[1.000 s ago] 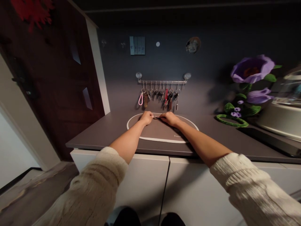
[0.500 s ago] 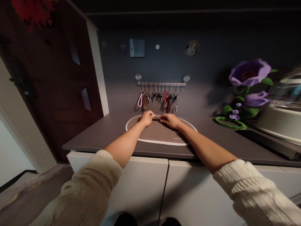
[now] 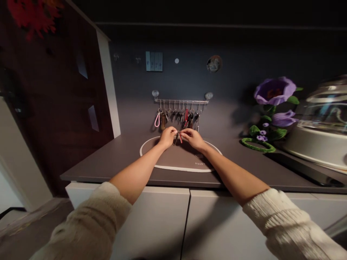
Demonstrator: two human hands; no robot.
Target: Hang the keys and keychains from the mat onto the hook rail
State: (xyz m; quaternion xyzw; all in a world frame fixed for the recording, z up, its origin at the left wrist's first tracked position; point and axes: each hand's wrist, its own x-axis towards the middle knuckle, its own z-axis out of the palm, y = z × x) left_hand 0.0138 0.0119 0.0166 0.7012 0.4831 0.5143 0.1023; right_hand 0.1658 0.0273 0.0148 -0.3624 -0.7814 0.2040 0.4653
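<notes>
Over the mat, my left hand (image 3: 167,137) and my right hand (image 3: 194,138) meet with fingertips pinched on a small bunch of keys (image 3: 176,139). A slim reddish piece (image 3: 181,138) hangs beside the keys, just under my right fingertips. Which finger holds which part is too small to make out. Beneath my hands lies a brown oval mat (image 3: 173,160) with a white rim. Just behind them, a clear hook rail (image 3: 181,101) on the wall carries several sets of keys, including a pink loop (image 3: 157,120) and a red strap (image 3: 186,115).
The dark countertop (image 3: 108,159) sits above white cabinet doors (image 3: 162,213). On the right stand purple artificial flowers (image 3: 276,90) with a green ring base, and a cream appliance with a clear dome (image 3: 325,133). At left is a dark red door (image 3: 81,108).
The keys between my fingertips now hang downward, and the reddish piece shows. My hands stay close together over the mat. The view has shifted slightly.
</notes>
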